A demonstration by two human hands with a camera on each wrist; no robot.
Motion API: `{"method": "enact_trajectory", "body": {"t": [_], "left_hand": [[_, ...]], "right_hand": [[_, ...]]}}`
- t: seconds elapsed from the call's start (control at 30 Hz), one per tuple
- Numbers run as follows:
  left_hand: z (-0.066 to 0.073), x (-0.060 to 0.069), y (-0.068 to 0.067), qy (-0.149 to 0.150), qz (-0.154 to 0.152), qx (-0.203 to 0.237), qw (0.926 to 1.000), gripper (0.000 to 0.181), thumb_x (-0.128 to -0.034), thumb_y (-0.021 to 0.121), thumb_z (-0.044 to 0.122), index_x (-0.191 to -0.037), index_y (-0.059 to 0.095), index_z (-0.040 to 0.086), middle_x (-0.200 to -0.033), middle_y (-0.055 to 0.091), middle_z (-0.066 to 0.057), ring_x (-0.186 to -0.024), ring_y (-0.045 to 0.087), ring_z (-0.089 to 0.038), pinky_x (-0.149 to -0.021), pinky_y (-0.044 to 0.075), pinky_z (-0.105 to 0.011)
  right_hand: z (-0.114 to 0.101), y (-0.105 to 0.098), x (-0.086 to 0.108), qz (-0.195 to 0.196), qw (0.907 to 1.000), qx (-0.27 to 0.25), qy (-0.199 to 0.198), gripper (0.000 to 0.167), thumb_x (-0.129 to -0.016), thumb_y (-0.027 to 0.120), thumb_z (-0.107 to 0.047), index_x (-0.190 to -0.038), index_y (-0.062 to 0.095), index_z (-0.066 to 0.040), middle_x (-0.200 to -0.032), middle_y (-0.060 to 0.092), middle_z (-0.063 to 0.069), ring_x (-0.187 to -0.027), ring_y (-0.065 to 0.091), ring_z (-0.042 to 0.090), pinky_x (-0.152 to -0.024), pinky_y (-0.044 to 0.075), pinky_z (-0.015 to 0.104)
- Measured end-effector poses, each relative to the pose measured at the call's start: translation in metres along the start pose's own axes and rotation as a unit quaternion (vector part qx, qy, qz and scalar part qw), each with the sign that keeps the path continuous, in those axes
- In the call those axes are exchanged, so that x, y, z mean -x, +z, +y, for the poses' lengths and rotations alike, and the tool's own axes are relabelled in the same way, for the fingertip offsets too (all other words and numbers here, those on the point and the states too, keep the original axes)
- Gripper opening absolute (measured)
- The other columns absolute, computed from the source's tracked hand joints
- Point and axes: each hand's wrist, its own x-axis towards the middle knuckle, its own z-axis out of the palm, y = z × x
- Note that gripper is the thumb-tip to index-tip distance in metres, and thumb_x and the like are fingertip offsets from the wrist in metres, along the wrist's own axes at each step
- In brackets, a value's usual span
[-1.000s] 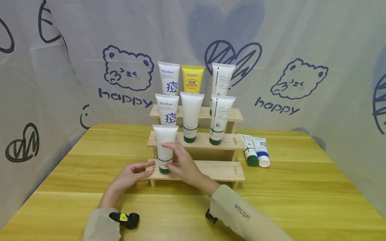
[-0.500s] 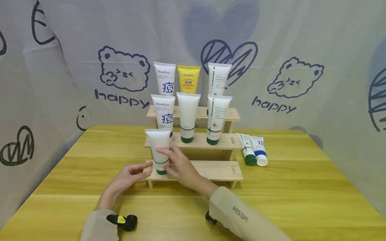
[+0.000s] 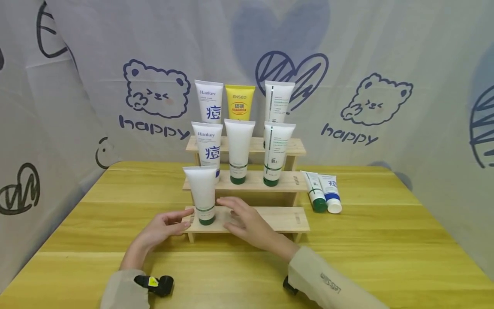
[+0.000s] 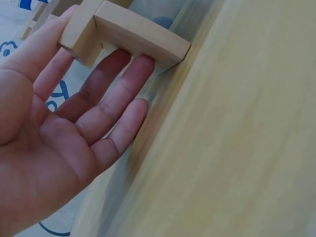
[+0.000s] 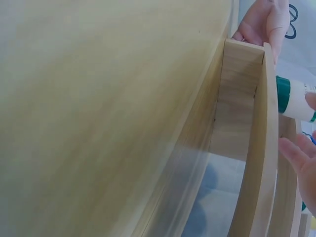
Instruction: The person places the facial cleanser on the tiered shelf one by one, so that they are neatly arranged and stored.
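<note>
A white squeeze tube (image 3: 202, 193) stands upright on its dark green cap at the left of the bottom shelf of a wooden three-step display stand (image 3: 278, 219). My right hand (image 3: 251, 223) is just right of this tube, fingers relaxed and parted, holding nothing. In the right wrist view the tube's green cap (image 5: 283, 95) shows above the shelf edge, with part of my right hand (image 5: 307, 168) near it. At the stand's left end is my left hand (image 3: 160, 229). The left wrist view shows its loosely extended fingers (image 4: 123, 98) against the end of the shelf and its leg.
The middle shelf bears a Hankey tube (image 3: 207, 143), a plain white tube (image 3: 239, 150) and a green-striped tube (image 3: 278, 152). Behind them on top is a yellow tube (image 3: 239, 101) between two white ones. Two more tubes (image 3: 328, 193) lie on the table right of the stand.
My right hand has let go of the white tube and moved right, away from it. The tube now stands alone. My left hand has stayed at the stand's end; the head view has shifted slightly.
</note>
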Motion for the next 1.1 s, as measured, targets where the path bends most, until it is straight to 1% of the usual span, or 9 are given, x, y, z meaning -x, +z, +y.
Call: {"method": "enact_trajectory", "body": {"t": [0.1,0.2,0.43,0.63,0.73,0.83,0.93,1.03,1.1], "left_hand": [[0.001,0.000,0.000,-0.001,-0.001,-0.002,1.0000,0.053,-0.0864,0.061,0.021,-0.130,0.043,-0.004,-0.137,0.033,-0.022,-0.118,0.038,-0.035,-0.081,0.047,-0.034],[0.001,-0.001,0.001,0.001,-0.002,-0.003,1.0000,0.052,-0.0863,0.061,0.020,-0.129,0.043,-0.004,-0.136,0.034,-0.023,-0.117,0.038,-0.035,-0.081,0.047,-0.033],[0.000,-0.001,0.001,0.003,-0.003,0.001,1.0000,0.053,-0.0861,0.061,0.020,-0.129,0.043,-0.004,-0.136,0.033,-0.023,-0.118,0.037,-0.035,-0.081,0.047,-0.031],[0.000,-0.001,0.002,0.001,-0.001,0.003,1.0000,0.053,-0.0861,0.061,0.020,-0.130,0.043,-0.004,-0.137,0.032,-0.022,-0.120,0.034,-0.037,-0.081,0.047,-0.031],[0.000,-0.001,0.002,-0.002,0.000,0.004,1.0000,0.053,-0.0861,0.061,0.020,-0.130,0.043,-0.003,-0.137,0.032,-0.022,-0.121,0.032,-0.038,-0.081,0.047,-0.032],[0.000,-0.001,0.002,-0.001,0.001,0.003,1.0000,0.053,-0.0862,0.061,0.020,-0.130,0.043,-0.003,-0.137,0.032,-0.022,-0.120,0.034,-0.037,-0.081,0.047,-0.033],[-0.001,-0.001,0.002,0.001,0.001,0.004,1.0000,0.053,-0.0863,0.061,0.020,-0.130,0.043,-0.004,-0.137,0.032,-0.023,-0.118,0.037,-0.036,-0.081,0.047,-0.033],[-0.001,-0.001,0.001,0.003,0.000,0.006,1.0000,0.052,-0.0865,0.060,0.019,-0.130,0.042,-0.004,-0.137,0.032,-0.023,-0.118,0.038,-0.035,-0.081,0.047,-0.032],[-0.001,-0.001,0.001,0.004,0.000,0.007,1.0000,0.052,-0.0867,0.060,0.018,-0.130,0.042,-0.004,-0.137,0.032,-0.023,-0.118,0.037,-0.036,-0.081,0.047,-0.033]], "right_hand": [[0.000,-0.005,0.005,0.004,0.9999,-0.009,-0.003,0.050,-0.079,0.065,0.002,-0.125,0.044,0.003,-0.124,0.048,0.016,-0.114,0.046,0.024,-0.087,0.044,0.034],[0.001,-0.010,0.011,0.018,0.9997,-0.014,-0.010,0.046,-0.079,0.066,0.002,-0.121,0.048,0.004,-0.118,0.052,0.017,-0.110,0.049,0.024,-0.086,0.044,0.034],[0.001,-0.025,0.024,0.066,0.9969,-0.036,-0.022,0.030,-0.076,0.066,0.007,-0.105,0.056,0.005,-0.103,0.058,0.018,-0.097,0.055,0.023,-0.079,0.048,0.036],[0.003,-0.040,0.037,0.106,0.9934,-0.035,-0.026,0.024,-0.073,0.066,0.012,-0.096,0.060,0.004,-0.093,0.061,0.015,-0.087,0.057,0.022,-0.071,0.050,0.039],[0.005,-0.048,0.046,0.118,0.9923,-0.033,-0.012,0.023,-0.073,0.066,0.013,-0.093,0.061,0.004,-0.090,0.062,0.014,-0.084,0.058,0.022,-0.069,0.051,0.039],[0.007,-0.057,0.055,0.129,0.9909,-0.036,0.008,0.022,-0.073,0.065,0.014,-0.092,0.061,0.004,-0.089,0.063,0.015,-0.081,0.058,0.022,-0.068,0.051,0.037],[0.010,-0.067,0.065,0.140,0.9891,-0.040,0.021,0.023,-0.071,0.064,0.017,-0.091,0.061,0.005,-0.086,0.062,0.020,-0.076,0.059,0.022,-0.067,0.051,0.031],[0.013,-0.076,0.074,0.153,0.9862,-0.047,0.042,0.023,-0.072,0.062,0.020,-0.089,0.061,0.006,-0.084,0.062,0.020,-0.074,0.058,0.018,-0.066,0.049,0.024],[0.015,-0.082,0.079,0.161,0.9844,-0.048,0.053,0.021,-0.072,0.061,0.020,-0.088,0.061,0.006,-0.082,0.062,0.020,-0.073,0.057,0.015,-0.064,0.048,0.021]]}}
